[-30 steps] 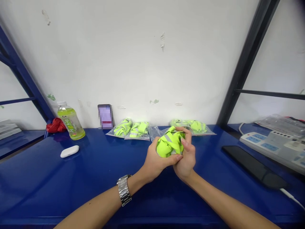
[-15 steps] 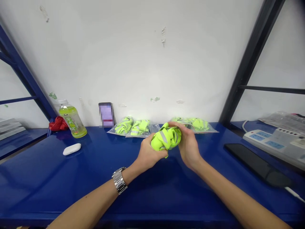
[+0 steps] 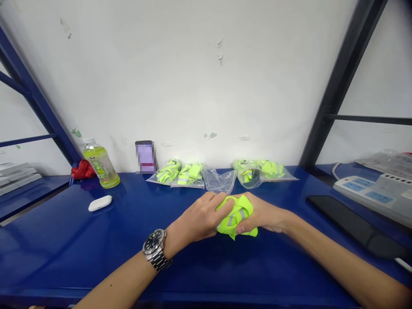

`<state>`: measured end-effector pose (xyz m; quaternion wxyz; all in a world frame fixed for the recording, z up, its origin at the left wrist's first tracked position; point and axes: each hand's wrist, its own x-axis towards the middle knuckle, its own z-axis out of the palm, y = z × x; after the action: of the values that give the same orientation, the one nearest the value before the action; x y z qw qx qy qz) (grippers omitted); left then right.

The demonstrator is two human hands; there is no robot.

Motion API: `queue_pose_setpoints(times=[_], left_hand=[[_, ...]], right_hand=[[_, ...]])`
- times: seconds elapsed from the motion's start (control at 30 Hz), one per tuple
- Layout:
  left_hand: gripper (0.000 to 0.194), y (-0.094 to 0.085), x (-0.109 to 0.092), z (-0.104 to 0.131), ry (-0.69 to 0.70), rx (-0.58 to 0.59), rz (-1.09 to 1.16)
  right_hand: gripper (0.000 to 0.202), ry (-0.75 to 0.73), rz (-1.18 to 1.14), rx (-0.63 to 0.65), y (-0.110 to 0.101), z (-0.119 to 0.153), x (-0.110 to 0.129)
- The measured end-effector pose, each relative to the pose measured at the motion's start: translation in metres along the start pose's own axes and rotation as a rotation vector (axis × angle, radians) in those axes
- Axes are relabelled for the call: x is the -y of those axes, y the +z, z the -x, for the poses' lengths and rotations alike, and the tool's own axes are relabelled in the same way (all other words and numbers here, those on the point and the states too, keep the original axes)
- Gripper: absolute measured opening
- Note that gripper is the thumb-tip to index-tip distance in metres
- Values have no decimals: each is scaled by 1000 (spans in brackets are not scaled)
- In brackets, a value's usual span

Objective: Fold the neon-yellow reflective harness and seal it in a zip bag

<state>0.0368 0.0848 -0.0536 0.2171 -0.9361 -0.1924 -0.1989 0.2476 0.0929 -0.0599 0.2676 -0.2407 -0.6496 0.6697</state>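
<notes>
A crumpled neon-yellow reflective vest (image 3: pixel 240 213) with grey stripes is bundled between my two hands, above the blue table (image 3: pixel 206 270). My left hand (image 3: pixel 206 216), with a metal watch on its wrist, has its fingers curled over the bundle's left side, back of the hand up. Gripping it from the right, my right hand (image 3: pixel 260 212) has its thumb across the front and its other fingers hidden behind. Just beyond the hands lies a clear plastic bag (image 3: pixel 219 181) with no yellow cloth in it.
Along the wall lie clear bags of similar yellow cloth (image 3: pixel 189 174), with more bagged cloth (image 3: pixel 268 168) to the right. At left are a drink bottle (image 3: pixel 102 165), red cloth (image 3: pixel 83 170), white case (image 3: pixel 100 203) and upright phone (image 3: pixel 146 156). A black phone (image 3: pixel 350 223) and power strip (image 3: pixel 370 189) occupy the right.
The bundle has moved down and to the right. My left hand has turned over onto it, and my right hand has closed round its right side. The clear bags behind show more fully.
</notes>
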Motion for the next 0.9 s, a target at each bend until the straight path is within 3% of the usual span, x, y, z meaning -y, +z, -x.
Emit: queue_pose_setpoints(times=[0.07,0.23,0.3,0.37,0.5,0.63,0.73,0.9], left_hand=[[37,-2,-1,-2,33,-64,50],[45,-3,-5,-4,110,-207,117],[52,-1,-7,-4,128,-253,140],[58,3,-8,-5,143,-284,158],[66,15,-6,-7,149,-396,191],[63,23,-9,-12,83,-627,279],[57,21,-14,-20,15,-778,370],[49,13,-21,-39,-92,-878,415]], right_hand=[[43,-19,-122,14,1,0,-5],[77,-94,-383,51,4,-1,-10],[73,-96,-423,53,5,-1,-13],[52,-66,-408,42,5,-1,-16],[28,-70,-370,-65,7,1,-19],[31,-101,-389,-116,11,3,-17],[46,-112,-557,-66,15,3,-15],[59,-92,-687,-16,15,4,-11]])
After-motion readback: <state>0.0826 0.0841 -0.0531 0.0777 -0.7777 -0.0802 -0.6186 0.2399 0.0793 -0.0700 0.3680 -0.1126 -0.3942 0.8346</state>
